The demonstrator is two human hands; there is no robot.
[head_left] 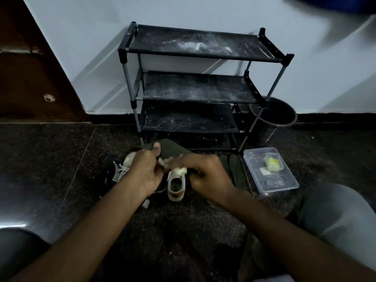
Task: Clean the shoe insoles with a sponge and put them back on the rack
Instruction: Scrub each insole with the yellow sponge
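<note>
Dark green flat shoe insole (173,148) is held up just before the black metal shoe rack (195,88). The left hand (145,171) grips its left edge, thumb on top. The right hand (207,176) curls round a pale foamy sponge (166,162) and presses it on the insole. Under them a white sneaker (176,186) lies on the dark speckled stone floor (61,159). Right of that lie two more dark insoles (234,171), a clear plastic box (253,161) and a black bucket (270,133) by the white wall (81,37).

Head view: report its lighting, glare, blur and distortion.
Head view: dim overall; glare on the floor lower left; slanting shadows cross the wall; the right hand and sponge are motion-blurred against the insole; the wide lens splays the rack posts.
</note>
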